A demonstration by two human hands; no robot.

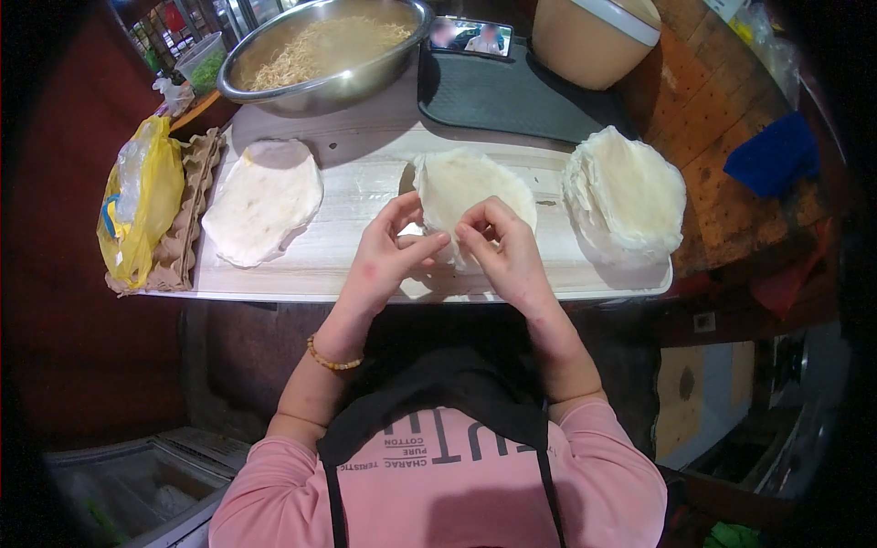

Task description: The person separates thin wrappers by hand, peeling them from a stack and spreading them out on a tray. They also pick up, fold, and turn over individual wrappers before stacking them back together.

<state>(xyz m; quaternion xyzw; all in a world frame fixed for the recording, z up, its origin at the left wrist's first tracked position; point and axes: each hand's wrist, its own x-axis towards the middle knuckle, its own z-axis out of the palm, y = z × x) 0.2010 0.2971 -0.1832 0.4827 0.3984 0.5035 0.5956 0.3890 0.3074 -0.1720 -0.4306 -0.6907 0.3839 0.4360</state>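
White worktop (347, 173); wooden planks (722, 100) right; dark red surface (64, 347) left; dim edges.

A pale worktop (365, 164) spans the middle of the frame. At its left edge sits a cardboard egg tray (187, 219). Left to right on it lie a flat dough round (262, 199), a single wrapper (470, 183) and a wrapper stack (626, 192). Along the top stand a steel bowl (338, 89) of shredded strands and a dark tray (512, 100).
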